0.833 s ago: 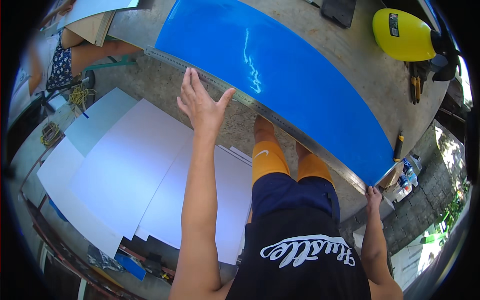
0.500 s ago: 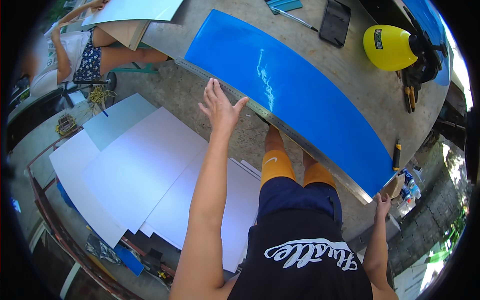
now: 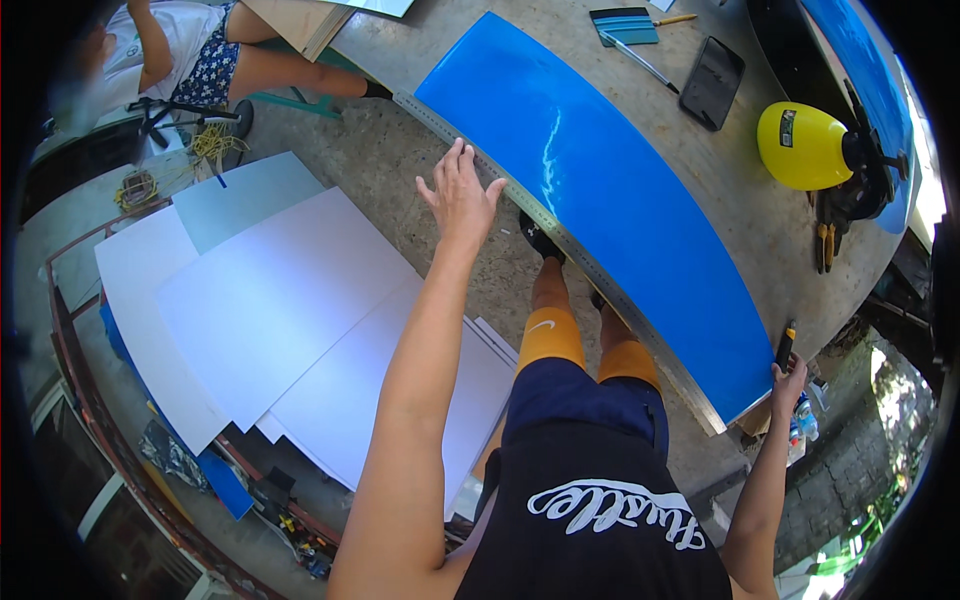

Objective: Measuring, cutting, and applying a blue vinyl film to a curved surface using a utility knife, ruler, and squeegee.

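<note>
The right hand (image 3: pixel 790 381) had moved from the corner of the blue sheet (image 3: pixel 610 190) on the table (image 3: pixel 745 255) to the cutter (image 3: pixel 786 348), its grip unclear, while the left hand (image 3: pixel 464 196), spread open at the metal ruler (image 3: pixel 545 221), seemingly steadied it.

Grey table (image 3: pixel 735 185) – blue sheet (image 3: pixel 612 205), phone (image 3: pixel 712 84), pen (image 3: pixel 640 62), yellow spray bottle (image 3: pixel 802 150) on top.
</note>
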